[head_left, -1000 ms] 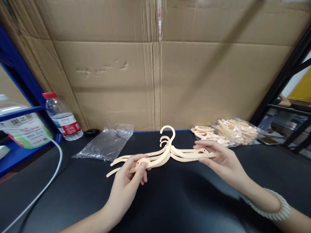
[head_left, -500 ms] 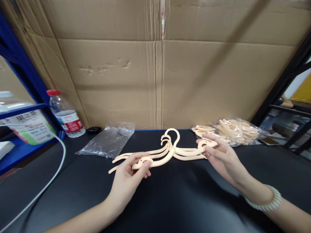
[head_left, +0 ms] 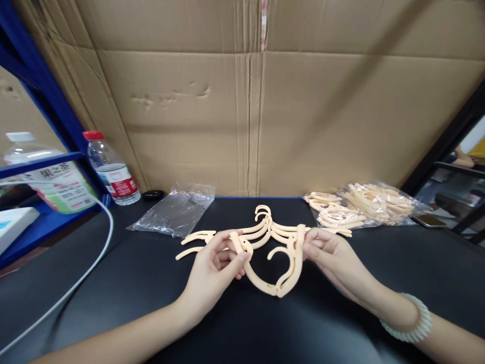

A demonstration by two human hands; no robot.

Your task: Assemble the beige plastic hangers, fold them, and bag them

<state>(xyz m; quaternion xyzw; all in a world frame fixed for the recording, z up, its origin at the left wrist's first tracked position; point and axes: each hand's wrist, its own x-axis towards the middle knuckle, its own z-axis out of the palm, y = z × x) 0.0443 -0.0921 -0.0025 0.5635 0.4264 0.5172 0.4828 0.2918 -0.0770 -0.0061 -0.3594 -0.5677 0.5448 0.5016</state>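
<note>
Between my hands is a cream plastic folding clothes hanger, partly folded. Its hinge points down towards me, its two arms rise to either side, and its hook curls inside. My left hand pinches the end of the left arm between thumb and fingers. The right arm's end is gripped by my right hand, which has a pale beaded bracelet at the wrist. Just behind, several spread-out hangers of the same kind lie together on the black table, hooks pointing away, partly hidden by the held one.
A flat clear plastic bag lies at the back left, by a red-capped water bottle. Bagged folded hangers and a phone are at the back right. A white cable crosses the left side. A cardboard wall closes the back.
The held hanger was spread wide with its hook up; now its arms are bent upward and its hinge has come down towards me. My hands have moved closer together.
</note>
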